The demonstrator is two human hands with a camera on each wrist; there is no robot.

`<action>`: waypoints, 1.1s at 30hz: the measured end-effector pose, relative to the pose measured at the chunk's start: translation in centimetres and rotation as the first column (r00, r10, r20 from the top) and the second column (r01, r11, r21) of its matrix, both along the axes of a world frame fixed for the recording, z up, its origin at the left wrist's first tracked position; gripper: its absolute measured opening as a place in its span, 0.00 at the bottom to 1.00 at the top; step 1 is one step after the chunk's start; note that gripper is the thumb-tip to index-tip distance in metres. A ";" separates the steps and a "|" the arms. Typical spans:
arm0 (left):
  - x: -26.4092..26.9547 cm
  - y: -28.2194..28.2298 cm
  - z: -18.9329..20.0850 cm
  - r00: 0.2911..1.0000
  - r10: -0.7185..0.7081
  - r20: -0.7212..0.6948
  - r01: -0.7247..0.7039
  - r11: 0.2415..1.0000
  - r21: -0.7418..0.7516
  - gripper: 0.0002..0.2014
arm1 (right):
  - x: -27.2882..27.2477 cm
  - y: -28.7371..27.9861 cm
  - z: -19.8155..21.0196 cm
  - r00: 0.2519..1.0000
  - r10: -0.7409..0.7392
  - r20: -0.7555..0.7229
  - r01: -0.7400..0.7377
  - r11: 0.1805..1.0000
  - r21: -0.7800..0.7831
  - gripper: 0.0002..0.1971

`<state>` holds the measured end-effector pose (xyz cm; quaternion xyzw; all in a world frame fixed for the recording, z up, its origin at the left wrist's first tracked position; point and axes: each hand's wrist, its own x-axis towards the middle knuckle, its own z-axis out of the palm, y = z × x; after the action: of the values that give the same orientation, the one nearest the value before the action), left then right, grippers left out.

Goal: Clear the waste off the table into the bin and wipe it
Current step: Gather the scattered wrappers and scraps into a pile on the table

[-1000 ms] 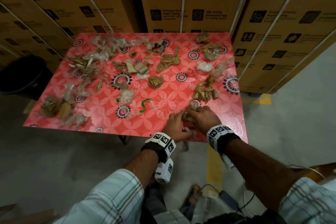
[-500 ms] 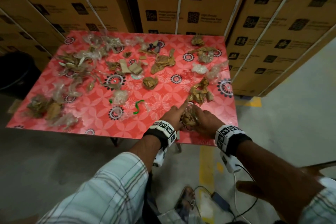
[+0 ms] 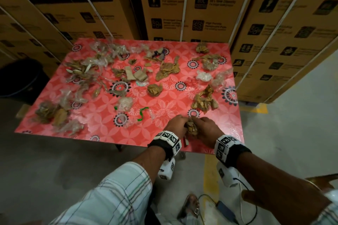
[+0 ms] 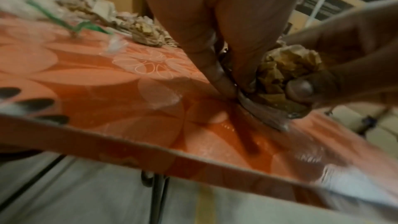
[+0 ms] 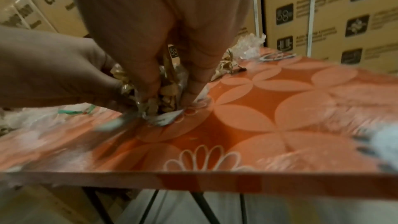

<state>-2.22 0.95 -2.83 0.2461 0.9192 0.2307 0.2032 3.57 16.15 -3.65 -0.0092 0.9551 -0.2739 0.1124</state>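
Note:
A red floral table (image 3: 226,126) is strewn with crumpled brown paper and clear plastic waste. Near its front right edge both hands meet on one wad of brown paper and clear film (image 3: 191,127). My left hand (image 3: 176,124) curls against the wad's left side, its fingertips (image 4: 217,81) down on the tabletop beside the wad (image 4: 286,67). My right hand (image 3: 207,129) grips it from the right, its fingers (image 5: 150,77) dug into the wad (image 5: 167,96). A black bin (image 3: 17,78) stands on the floor left of the table.
More waste lies beyond the hands: a brown paper pile (image 3: 204,99), a green strip (image 3: 142,113), a plastic clump (image 3: 125,103) and a heap at the left (image 3: 53,113). Stacked cardboard boxes (image 3: 192,5) wall in the back and right. Cables (image 3: 225,210) lie by my feet.
The hands have gathered the wad tighter between them near the front edge. The left forefinger that stuck out half a second ago has curled in.

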 end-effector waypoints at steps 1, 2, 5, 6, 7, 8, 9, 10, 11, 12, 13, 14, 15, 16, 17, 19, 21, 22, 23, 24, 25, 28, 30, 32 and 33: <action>-0.1 -0.2 0.2 0.999 0.038 0.017 -0.039 0.998 0.057 0.19 | 0.1 -0.4 0.3 1.000 -0.019 -0.006 0.019 0.998 -0.053 0.37; -0.3 -0.5 0.4 0.997 0.075 0.024 -0.077 0.990 0.119 0.19 | 0.0 -0.7 0.6 0.999 -0.042 -0.022 0.040 0.994 -0.097 0.37; -1.3 -1.7 1.1 0.978 0.185 0.096 -0.206 0.933 0.296 0.21 | -1.0 -2.0 1.3 0.989 -0.113 -0.097 0.088 0.968 -0.234 0.34; -1.9 -2.1 1.6 0.968 0.217 0.127 -0.248 0.905 0.345 0.22 | -1.8 -2.5 1.5 0.985 -0.129 -0.112 0.094 0.956 -0.277 0.35; -2.6 -2.6 2.1 0.959 0.241 0.147 -0.280 0.879 0.385 0.23 | -2.8 -3.0 1.8 0.983 -0.137 -0.120 0.093 0.943 -0.319 0.36; -3.5 -3.2 2.6 0.955 0.257 0.151 -0.297 0.860 0.414 0.23 | -3.9 -3.5 2.3 0.982 -0.138 -0.131 0.086 0.934 -0.346 0.37; -4.7 -3.8 3.0 0.953 0.264 0.148 -0.302 0.847 0.437 0.24 | -5.1 -4.0 2.7 0.979 -0.136 -0.149 0.075 0.931 -0.358 0.37; -6.0 -4.5 3.6 0.954 0.266 0.141 -0.301 0.839 0.453 0.24 | -6.3 -4.6 3.4 0.978 -0.130 -0.163 0.064 0.930 -0.361 0.37; -7.3 -5.2 4.1 0.953 0.270 0.137 -0.302 0.829 0.471 0.24 | -7.6 -5.3 4.0 0.976 -0.122 -0.181 0.049 0.931 -0.363 0.37; -8.7 -6.0 4.6 0.953 0.270 0.138 -0.303 0.822 0.482 0.25 | -9.0 -6.0 4.6 0.974 -0.112 -0.197 0.034 0.932 -0.362 0.36; -10.1 -6.9 5.0 0.951 0.272 0.147 -0.309 0.811 0.497 0.26 | -10.5 -6.8 5.2 0.972 -0.096 -0.216 0.014 0.935 -0.354 0.36; -11.6 -7.7 5.3 0.950 0.267 0.163 -0.312 0.797 0.517 0.27 | -12.0 -7.7 5.7 0.970 -0.082 -0.230 0.000 0.941 -0.338 0.37; -13.0 -8.6 5.5 0.947 0.264 0.184 -0.322 0.790 0.522 0.28 | -13.6 -8.5 6.1 0.968 -0.070 -0.239 -0.011 0.947 -0.320 0.38; -14.3 -9.4 5.8 0.941 0.263 0.214 -0.338 0.783 0.522 0.29 | -15.0 -9.4 6.5 0.968 -0.061 -0.243 -0.016 0.953 -0.303 0.38; -15.7 -10.2 5.9 0.925 0.276 0.260 -0.375 0.768 0.519 0.28 | -16.5 -10.3 6.8 0.969 -0.057 -0.242 -0.015 0.958 -0.285 0.39; -18.8 -11.9 5.8 0.848 0.307 0.432 -0.512 0.686 0.517 0.26 | -19.4 -11.9 7.2 0.979 -0.057 -0.195 0.001 0.962 -0.272 0.40; -21.4 -13.3 5.4 0.708 0.315 0.632 -0.665 0.599 0.446 0.23 | -21.9 -13.4 7.1 0.992 -0.049 -0.118 0.019 0.970 -0.244 0.41; -22.6 -13.9 4.8 0.652 0.313 0.691 -0.709 0.573 0.410 0.21 | -23.1 -14.1 6.7 0.996 -0.035 -0.085 0.016 0.978 -0.210 0.41; -23.5 -14.4 4.6 0.646 0.327 0.690 -0.708 0.595 0.381 0.23 | -24.3 -14.8 6.1 0.998 -0.007 -0.068 -0.005 0.985 -0.172 0.40; -24.3 -14.9 4.1 0.708 0.352 0.612 -0.646 0.672 0.362 0.27 | -25.3 -15.5 5.3 0.998 0.028 -0.056 -0.035 0.991 -0.125 0.38; -24.8 -15.4 3.8 0.803 0.357 0.478 -0.540 0.776 0.326 0.27 | -26.2 -16.0 4.5 0.997 0.066 -0.045 -0.068 0.996 -0.064 0.37; -26.1 -16.7 1.3 0.960 0.255 0.112 -0.274 0.940 0.205 0.25 | -28.0 -17.1 2.2 0.993 0.122 0.002 -0.120 0.977 0.177 0.36; -26.8 -17.3 0.0 0.985 0.170 -0.036 -0.168 0.984 0.062 0.27 | -27.8 -17.5 1.8 0.995 0.095 0.012 -0.094 0.956 0.279 0.37; -27.1 -17.5 -0.4 0.985 0.142 -0.100 -0.152 0.984 -0.099 0.32 | -26.8 -17.7 1.9 0.999 0.027 0.040 -0.039 0.940 0.339 0.37; -27.3 -17.5 -0.4 0.985 0.153 -0.079 -0.163 0.976 -0.141 0.37 | -26.2 -17.7 2.1 0.998 -0.006 0.059 -0.015 0.932 0.362 0.38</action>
<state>-29.49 -16.59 -3.22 0.1641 0.9567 0.1692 0.1707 -22.59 -1.55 -1.56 0.0174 0.9855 -0.0931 0.1408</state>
